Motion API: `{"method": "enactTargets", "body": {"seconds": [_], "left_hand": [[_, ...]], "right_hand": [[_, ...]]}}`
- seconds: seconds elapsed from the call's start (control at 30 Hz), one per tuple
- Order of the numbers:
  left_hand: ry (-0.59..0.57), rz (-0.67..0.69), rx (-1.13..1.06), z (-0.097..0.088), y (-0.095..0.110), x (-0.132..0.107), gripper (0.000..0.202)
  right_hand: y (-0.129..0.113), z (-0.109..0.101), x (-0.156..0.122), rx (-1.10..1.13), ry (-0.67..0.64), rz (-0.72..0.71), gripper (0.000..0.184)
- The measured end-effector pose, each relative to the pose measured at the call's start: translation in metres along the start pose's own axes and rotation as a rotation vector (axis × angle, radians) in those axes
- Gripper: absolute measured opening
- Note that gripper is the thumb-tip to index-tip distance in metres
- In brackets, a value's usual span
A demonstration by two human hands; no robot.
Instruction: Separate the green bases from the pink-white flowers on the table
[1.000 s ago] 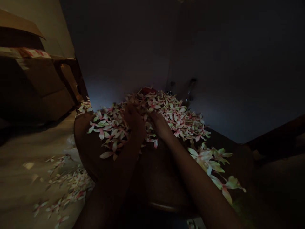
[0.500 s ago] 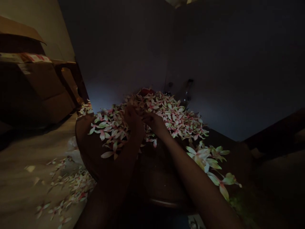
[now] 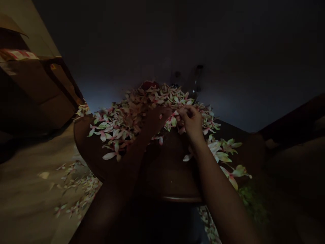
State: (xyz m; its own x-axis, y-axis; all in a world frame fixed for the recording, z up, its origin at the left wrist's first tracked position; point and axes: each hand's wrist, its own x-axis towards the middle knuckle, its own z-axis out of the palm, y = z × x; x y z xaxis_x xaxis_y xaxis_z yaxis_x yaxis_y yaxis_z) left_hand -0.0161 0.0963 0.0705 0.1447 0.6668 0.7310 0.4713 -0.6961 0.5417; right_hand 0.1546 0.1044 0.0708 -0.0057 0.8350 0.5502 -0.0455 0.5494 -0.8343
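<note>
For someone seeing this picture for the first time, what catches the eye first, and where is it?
The eye goes first to the big heap of pink-and-cream flowers on the round brown table, in the middle of the view. The left hand and right hand are both in the heap. More flowers lie scattered on the floor at lower left.
</note>
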Motion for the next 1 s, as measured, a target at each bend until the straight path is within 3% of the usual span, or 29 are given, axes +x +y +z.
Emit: {"method": "enactTargets", "body": {"seconds": [0.17,0.37,0.57,0.87,1.0], "left_hand": [[-0.092,-0.076,-0.088,0.000,0.002,-0.002,0.026],[-0.045,-0.181,-0.089,0.003,-0.003,-0.003,0.024],[-0.026,-0.204,-0.137,0.004,0.000,-0.001,0.025],[-0.069,-0.155,-0.230,0.008,0.004,-0.002,0.027],[-0.066,-0.183,-0.324,0.008,0.004,-0.003,0.035]], "right_hand": [[0.005,-0.011,0.000,0.034,-0.046,0.022,0.026],[0.008,-0.007,-0.002,0.108,-0.122,0.043,0.030],[0.006,-0.008,-0.003,0.138,-0.227,0.059,0.036],[0.014,0.000,-0.006,0.161,-0.062,0.081,0.045],[0.006,0.003,-0.007,0.225,-0.097,0.156,0.052]]}}
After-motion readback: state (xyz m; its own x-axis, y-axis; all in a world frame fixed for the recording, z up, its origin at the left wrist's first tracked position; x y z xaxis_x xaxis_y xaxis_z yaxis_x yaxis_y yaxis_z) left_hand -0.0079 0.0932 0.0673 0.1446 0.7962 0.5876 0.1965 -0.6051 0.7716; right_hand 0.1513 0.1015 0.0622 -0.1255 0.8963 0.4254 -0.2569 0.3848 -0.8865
